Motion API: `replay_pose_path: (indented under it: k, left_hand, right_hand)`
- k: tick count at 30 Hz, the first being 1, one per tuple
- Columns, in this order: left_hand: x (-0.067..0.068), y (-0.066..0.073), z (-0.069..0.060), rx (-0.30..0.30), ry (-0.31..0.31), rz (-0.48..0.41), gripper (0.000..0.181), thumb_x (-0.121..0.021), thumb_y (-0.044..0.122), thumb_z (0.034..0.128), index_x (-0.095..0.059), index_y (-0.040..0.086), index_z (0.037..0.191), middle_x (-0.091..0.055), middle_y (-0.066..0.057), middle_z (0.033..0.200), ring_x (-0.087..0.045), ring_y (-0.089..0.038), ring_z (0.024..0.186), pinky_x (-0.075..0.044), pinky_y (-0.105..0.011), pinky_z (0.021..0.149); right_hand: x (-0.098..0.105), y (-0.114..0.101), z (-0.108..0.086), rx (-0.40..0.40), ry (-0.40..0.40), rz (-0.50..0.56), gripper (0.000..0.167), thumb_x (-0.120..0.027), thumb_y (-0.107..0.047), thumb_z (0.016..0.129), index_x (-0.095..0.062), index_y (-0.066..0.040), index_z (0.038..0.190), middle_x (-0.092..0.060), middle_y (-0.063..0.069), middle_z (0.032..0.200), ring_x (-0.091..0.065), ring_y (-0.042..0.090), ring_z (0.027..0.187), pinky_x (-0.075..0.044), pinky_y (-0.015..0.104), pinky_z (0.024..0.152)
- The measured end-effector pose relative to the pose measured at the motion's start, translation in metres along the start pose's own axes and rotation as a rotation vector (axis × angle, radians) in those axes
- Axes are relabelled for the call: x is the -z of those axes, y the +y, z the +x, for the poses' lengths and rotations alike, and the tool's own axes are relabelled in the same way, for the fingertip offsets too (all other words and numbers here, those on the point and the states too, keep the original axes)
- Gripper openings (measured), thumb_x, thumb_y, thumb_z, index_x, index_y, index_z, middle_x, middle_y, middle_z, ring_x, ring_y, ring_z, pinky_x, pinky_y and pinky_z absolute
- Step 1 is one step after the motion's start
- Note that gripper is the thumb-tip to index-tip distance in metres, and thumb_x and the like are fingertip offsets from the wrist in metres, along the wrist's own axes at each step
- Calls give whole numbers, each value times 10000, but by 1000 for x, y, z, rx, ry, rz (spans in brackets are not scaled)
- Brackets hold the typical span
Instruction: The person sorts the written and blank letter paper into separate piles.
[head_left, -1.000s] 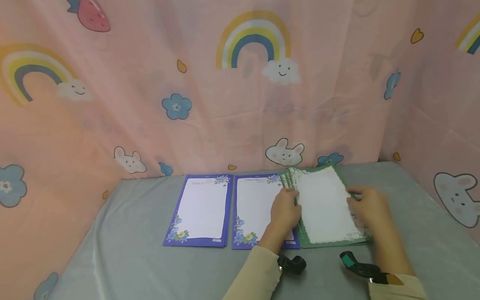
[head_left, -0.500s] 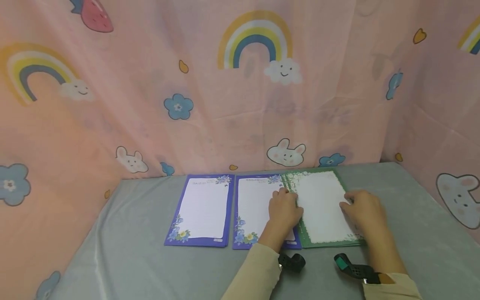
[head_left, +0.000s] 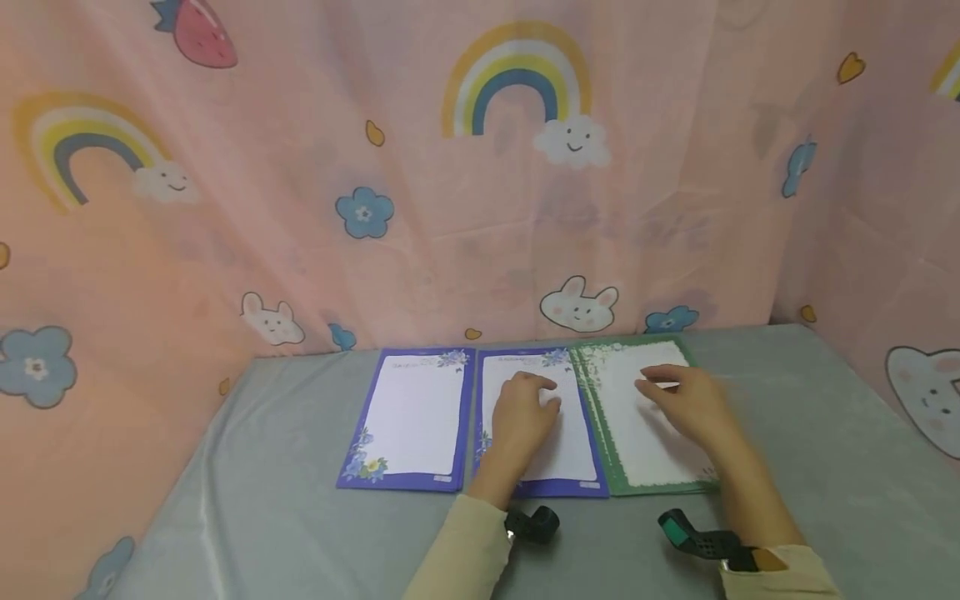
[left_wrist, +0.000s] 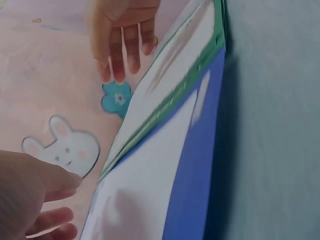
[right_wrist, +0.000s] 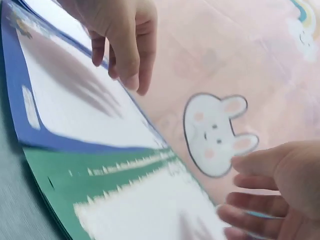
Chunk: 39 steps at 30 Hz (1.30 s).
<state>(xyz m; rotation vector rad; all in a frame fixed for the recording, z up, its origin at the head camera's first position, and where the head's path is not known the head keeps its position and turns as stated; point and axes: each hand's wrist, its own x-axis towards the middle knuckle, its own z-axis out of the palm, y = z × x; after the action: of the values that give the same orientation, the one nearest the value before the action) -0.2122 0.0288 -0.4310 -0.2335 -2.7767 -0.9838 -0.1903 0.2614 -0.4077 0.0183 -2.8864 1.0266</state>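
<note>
Three paper stacks lie side by side. The left stack [head_left: 412, 417] and the middle stack [head_left: 572, 442] have purple-blue borders with flowers. A green-bordered stack [head_left: 630, 454] sits at the right, its left edge against the middle one. My left hand [head_left: 523, 421] hovers above the middle stack with loosely bent fingers and holds nothing. Over the green-bordered stack is my right hand [head_left: 688, 404], also holding nothing, thumb and fingers apart. Both wrist views show a gap and shadows between the hands and the paper. My left forearm hides the middle stack's lower left corner.
A grey cloth [head_left: 277, 467] covers the table under the stacks. Close behind them hangs a pink curtain [head_left: 420, 275] printed with rainbows, rabbits and flowers; it also closes off the left and right sides.
Both hands have let go of the green-bordered stack's sides. The left hand has moved left over the middle stack, the right inward over the green-bordered one. That stack now lies flatter and straighter.
</note>
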Motion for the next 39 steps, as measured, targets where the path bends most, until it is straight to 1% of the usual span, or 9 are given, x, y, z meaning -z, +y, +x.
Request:
replay_pose_path:
  k: [3, 6, 9, 14, 18, 27, 31, 34, 39]
  left_hand:
    - [11, -13, -6, 16, 20, 10, 201, -719, 184, 904, -784, 119, 1083, -708, -103, 1189, -654, -294, 1111, -538, -444, 936]
    - [23, -26, -12, 23, 24, 31, 212, -717, 184, 901, -777, 106, 1088, -702, -120, 1199, -654, -320, 1122, -535, -465, 943]
    - [34, -37, -16, 35, 22, 62, 233, -719, 191, 898, -768, 99, 1106, -693, -139, 1222, -660, -343, 1120, -540, -475, 941]
    - [50, -49, -21, 101, 46, 74, 281, -745, 174, 886, -746, 51, 1138, -681, -184, 1218, -686, -372, 1075, -554, -488, 931]
    - [57, -51, -22, 129, 12, 46, 352, -767, 149, 860, -716, 7, 1178, -686, -211, 1160, -684, -378, 1047, -555, -501, 920]
    - [57, -63, -17, 168, -42, -118, 423, -795, 17, 779, -713, 27, 1194, -711, -187, 1148, -669, -347, 1098, -532, -488, 982]
    - [58, -67, -15, 165, -45, -193, 399, -794, 1, 768, -727, 34, 1160, -725, -128, 957, -669, -239, 868, -575, -402, 812]
    - [59, -71, -13, 160, -40, -229, 372, -804, 1, 762, -741, 40, 1127, -713, -74, 807, -617, -142, 700, -544, -298, 662]
    - [62, -76, -13, 169, -33, -289, 331, -824, 39, 780, -757, 70, 1102, -746, -56, 745, -619, -94, 600, -498, -239, 563]
  right_hand:
    - [-7, -13, 0, 31, -116, 81, 526, -603, -368, 1009, -603, 41, 1340, -629, 292, 1326, -678, 436, 1097, -603, 431, 764]
    - [-13, -21, -1, 1, -225, 166, 558, -606, -366, 1009, -563, 54, 1375, -584, 312, 1376, -704, 385, 1075, -618, 395, 759]
    - [-17, -27, -3, -46, -268, 231, 558, -598, -338, 1017, -536, 73, 1390, -544, 340, 1401, -723, 363, 1051, -623, 382, 763]
    - [-26, -38, -4, -76, -281, 278, 551, -594, -319, 1019, -531, 90, 1383, -550, 342, 1386, -742, 341, 1007, -624, 374, 754]
    - [-34, -46, -6, -132, -296, 328, 570, -600, -339, 1015, -526, 81, 1392, -565, 320, 1389, -751, 246, 912, -614, 344, 725]
    - [-42, -51, -7, -209, -298, 439, 562, -601, -324, 1017, -511, 77, 1400, -582, 290, 1367, -733, 178, 884, -603, 320, 725]
    - [-43, -51, -6, -210, -288, 423, 560, -600, -337, 1016, -522, 70, 1394, -602, 280, 1339, -727, 159, 864, -598, 317, 714]
    - [-44, -51, -6, -202, -284, 412, 558, -594, -342, 1019, -524, 64, 1395, -600, 282, 1345, -725, 159, 865, -596, 322, 717]
    - [-46, -51, -6, -187, -252, 362, 535, -590, -338, 1021, -549, 55, 1382, -598, 287, 1355, -715, 255, 979, -603, 336, 735]
